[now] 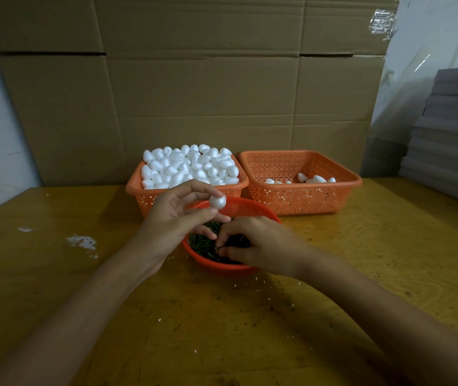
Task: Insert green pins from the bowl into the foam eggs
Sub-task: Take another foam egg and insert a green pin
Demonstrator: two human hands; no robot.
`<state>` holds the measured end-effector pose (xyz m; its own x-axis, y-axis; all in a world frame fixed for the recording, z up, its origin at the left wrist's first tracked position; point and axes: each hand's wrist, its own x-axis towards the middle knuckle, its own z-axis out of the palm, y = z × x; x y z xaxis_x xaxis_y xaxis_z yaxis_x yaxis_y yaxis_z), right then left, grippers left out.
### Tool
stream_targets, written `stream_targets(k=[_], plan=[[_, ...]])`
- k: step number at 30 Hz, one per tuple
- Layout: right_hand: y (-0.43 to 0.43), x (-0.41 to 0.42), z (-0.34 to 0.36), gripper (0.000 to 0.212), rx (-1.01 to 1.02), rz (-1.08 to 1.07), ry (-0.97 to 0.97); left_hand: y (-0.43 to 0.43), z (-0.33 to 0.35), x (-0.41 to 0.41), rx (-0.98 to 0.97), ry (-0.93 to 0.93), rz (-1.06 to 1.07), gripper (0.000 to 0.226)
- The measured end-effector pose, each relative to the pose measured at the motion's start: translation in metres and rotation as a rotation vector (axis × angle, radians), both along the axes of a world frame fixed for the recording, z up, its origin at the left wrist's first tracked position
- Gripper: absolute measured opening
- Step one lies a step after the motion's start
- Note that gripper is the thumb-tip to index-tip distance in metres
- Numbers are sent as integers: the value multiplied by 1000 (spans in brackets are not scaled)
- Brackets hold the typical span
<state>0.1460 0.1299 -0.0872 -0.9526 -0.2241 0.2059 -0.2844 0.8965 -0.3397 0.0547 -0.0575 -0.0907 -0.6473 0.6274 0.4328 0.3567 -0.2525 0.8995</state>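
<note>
– Wooden table [222, 330] w/ cardboard [194, 93] standing behind it?
– Yes; the foam egg [217, 202] was pinched betw. thumb & fingertips of the left hand [172, 218], just above the far-left rim of the red bowl [216, 267].
– And the right hand [252, 243]?
– Down inside the bowl, fingers curled, thumb & forefinger pinching at the green pins [202, 243].
– Around that?
– Two orange baskets just behind, side by side. The left basket [144, 199] was heaped w/ eggs [191, 165], its front wall near the bowl's rim. The right basket [305, 201] held only a few. Tabletop ran wide to left & right of the bowl; white crumbs [83, 242] lay at left, grey stacked sheets [450, 135] at the far right edge.
</note>
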Motion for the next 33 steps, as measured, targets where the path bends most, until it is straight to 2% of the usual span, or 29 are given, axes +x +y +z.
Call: stream_targets(k=[17,26,33], plan=[[-1,0,0,15,-11,5,3,0,-3,-3,-11,28,7,19],[-1,0,-1,13,-9,6,9,0,-3,-3,-9,40,-5,42],[-1,-1,-1,13,-24,-3,-3,1,-1,-1,-18,15,27,28]])
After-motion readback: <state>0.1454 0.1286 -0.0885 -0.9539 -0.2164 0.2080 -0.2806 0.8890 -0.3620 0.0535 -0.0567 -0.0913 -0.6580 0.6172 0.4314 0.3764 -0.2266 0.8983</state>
